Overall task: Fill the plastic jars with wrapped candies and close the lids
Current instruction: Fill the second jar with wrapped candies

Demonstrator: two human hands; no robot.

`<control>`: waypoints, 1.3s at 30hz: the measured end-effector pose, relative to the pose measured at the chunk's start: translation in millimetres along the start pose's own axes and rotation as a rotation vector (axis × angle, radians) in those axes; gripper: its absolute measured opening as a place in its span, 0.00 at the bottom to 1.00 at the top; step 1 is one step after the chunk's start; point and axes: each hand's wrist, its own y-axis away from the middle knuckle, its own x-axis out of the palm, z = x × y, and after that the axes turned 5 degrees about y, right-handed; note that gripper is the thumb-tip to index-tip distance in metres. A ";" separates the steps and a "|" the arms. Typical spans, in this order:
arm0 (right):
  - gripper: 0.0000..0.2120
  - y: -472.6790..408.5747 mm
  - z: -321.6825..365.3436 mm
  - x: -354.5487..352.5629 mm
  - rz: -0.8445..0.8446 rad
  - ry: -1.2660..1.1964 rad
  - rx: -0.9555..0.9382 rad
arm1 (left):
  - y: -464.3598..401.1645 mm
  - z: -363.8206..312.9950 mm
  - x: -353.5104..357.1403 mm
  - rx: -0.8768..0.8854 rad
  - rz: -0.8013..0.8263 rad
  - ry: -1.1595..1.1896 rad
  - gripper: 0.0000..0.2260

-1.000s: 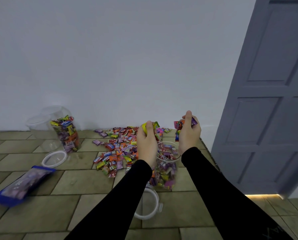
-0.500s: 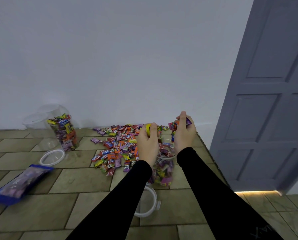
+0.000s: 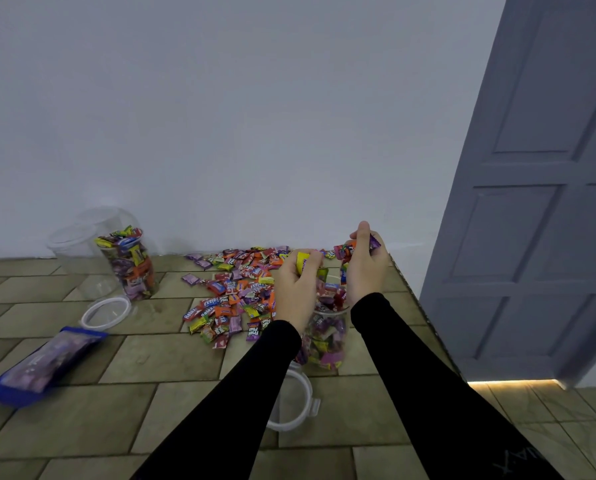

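The near jar stands upright on the tiled surface, right of centre, already heaped with wrapped candies up to its open mouth, and both hands hover just above that mouth. The left hand has its fingers curled round a small bunch with a yellow wrapper showing; the right hand is clamped on a red, orange and purple handful held a little higher. With the jar this full, the likeliest slip is overflow: anything dropped onto the heap may slide off the rim and scatter, and a mound above the rim would probably keep the lid from seating. Its lid lies flat just near of the jar, partly under the left sleeve, so a forearm drawn back could nudge it. A knock from either wrist could also tip the jar, since it looks light and tall. The loose pile of candies spreads to the left and far side, touching the jar's foot, which leaves little bare floor there. To the right, the surface's edge runs close beside the jar, with a grey door beyond, so spilled sweets could go over it. Farther left stand a second filled jar, empty clear jars behind it, another lid and a blue packet, with open tiles in between for working room.
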 end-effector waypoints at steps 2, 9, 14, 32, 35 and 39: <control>0.16 0.5 0.8 -0.2 0.006 0.000 0.000 | 0.3 -0.2 0.1 0.004 0.006 0.011 0.05; 0.16 3.1 2.0 -1.5 0.017 0.012 -0.011 | -0.5 9.1 -5.1 0.025 0.018 0.090 0.13; 0.15 2.8 1.2 -1.9 0.035 0.012 -0.021 | 4.0 29.2 -9.8 -0.190 -0.027 0.093 0.23; 0.08 4.5 3.8 -6.2 0.263 -0.090 -0.086 | 1.1 57.4 -3.8 -0.443 -0.032 0.298 0.33; 0.09 4.3 4.6 -6.8 0.302 -0.107 -0.081 | 2.0 57.9 -3.0 -0.423 -0.039 0.300 0.32; 0.08 6.4 7.0 -8.1 0.327 -0.119 -0.101 | 3.0 57.6 -5.0 -0.418 -0.019 0.276 0.31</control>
